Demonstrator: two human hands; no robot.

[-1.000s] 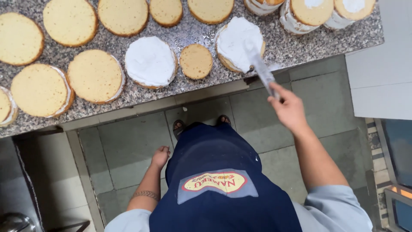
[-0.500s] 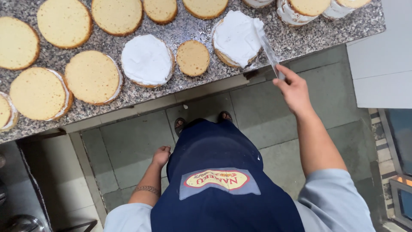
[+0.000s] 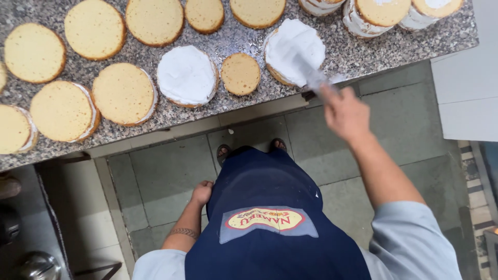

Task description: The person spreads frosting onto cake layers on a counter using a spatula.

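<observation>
My right hand [image 3: 346,111] grips a metal spatula [image 3: 307,70] whose blade lies across the white cream on a round sponge cake [image 3: 295,49] near the front edge of the speckled granite counter [image 3: 249,103]. Blade and hand are blurred. A second cream-covered cake [image 3: 187,75] sits to its left, with a small bare sponge round [image 3: 240,73] between them. My left hand [image 3: 201,193] hangs beside my dark blue apron [image 3: 270,218], fingers curled, holding nothing.
Several bare golden sponge rounds [image 3: 123,93] cover the counter's left and back. Layered cakes with cream on their sides [image 3: 381,13] stand at the back right. Below is grey tiled floor [image 3: 155,176]. A white cabinet [image 3: 467,83] stands to the right, dark metal objects [image 3: 36,264] lower left.
My right hand has carried the spatula from just off the counter's edge up onto the creamed cake and over its top. The left hand has stayed beside the apron.
</observation>
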